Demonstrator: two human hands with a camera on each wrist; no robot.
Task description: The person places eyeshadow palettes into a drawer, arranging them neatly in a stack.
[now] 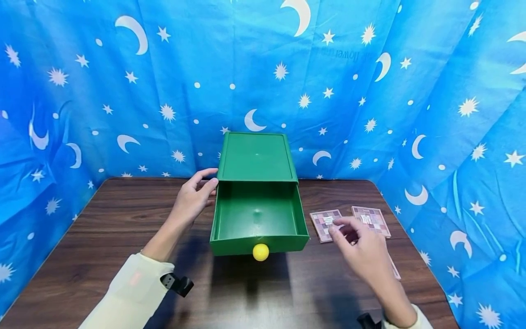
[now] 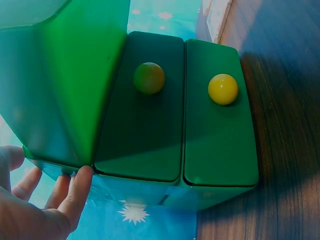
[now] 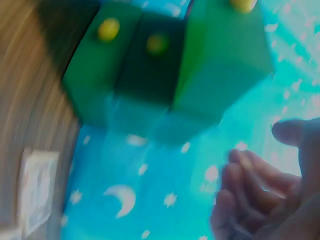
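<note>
A green drawer cabinet (image 1: 256, 157) stands at the back of the table, its top drawer (image 1: 234, 247) pulled out and showing a bare green floor. A yellow ball knob (image 1: 260, 252) sits on the drawer front. My left hand (image 1: 191, 198) touches the cabinet's left side near the front edge, fingers loosely bent. In the left wrist view, the middle drawer (image 2: 140, 130) and bottom drawer (image 2: 220, 142) are closed. My right hand (image 1: 365, 253) hovers right of the drawer with loosely curved fingers and nothing in them, near a flat pink checkered square (image 1: 320, 222).
Another pink checkered square (image 1: 378, 220) lies further right, and the edge of a third (image 1: 394, 267) shows from behind my right hand. The dark wooden table (image 1: 111, 237) meets a blue moon-and-star curtain (image 1: 197, 114) at the back and sides.
</note>
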